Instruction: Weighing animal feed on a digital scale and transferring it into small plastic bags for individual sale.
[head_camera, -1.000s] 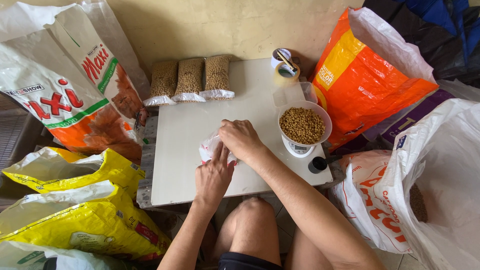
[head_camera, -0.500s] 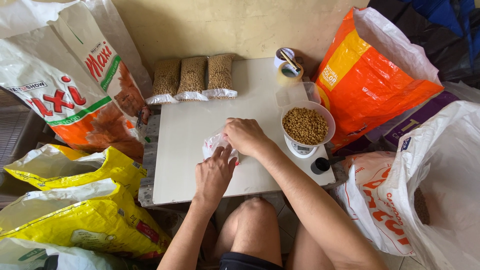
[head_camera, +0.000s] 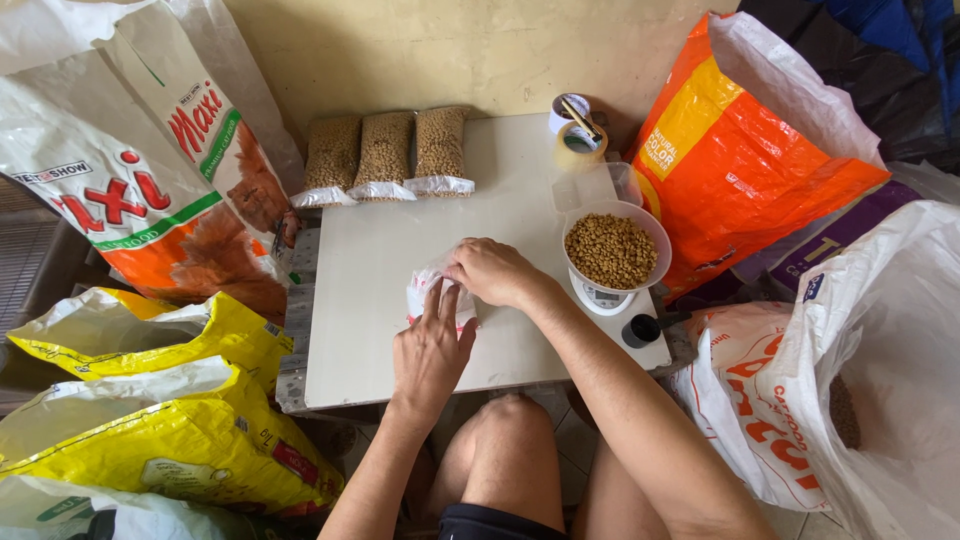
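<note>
Both hands work on a small clear plastic bag (head_camera: 432, 296) that lies flat near the middle of the white surface (head_camera: 370, 330), in front of the person's knees. The left hand (head_camera: 432, 348) rests on the bag with the fingers stretched out and pressing down; it grips nothing, it only holds the bag flat. The right hand (head_camera: 492, 272) is curled at the upper right edge of the bag, and its fingertips seem to pinch the thin plastic there, though the exact grip is hidden under the knuckles. The bag looks empty.

To the right, just beside the right wrist, a white bowl of brown pellets (head_camera: 612, 250) stands on a small kitchen scale (head_camera: 602, 297). Behind it are two rolls of tape (head_camera: 578, 130). At the far edge of the surface three filled bags of pellets (head_camera: 385, 155) lie side by side. Big feed sacks stand around: an orange sack (head_camera: 740, 160) at the right, a yellow sack (head_camera: 150, 440) at the left.

To open such a thin bag well, I think the flat hand should stay firm, while the pinching fingers rub the two layers apart gently, without pulling the bag toward the bowl.
</note>
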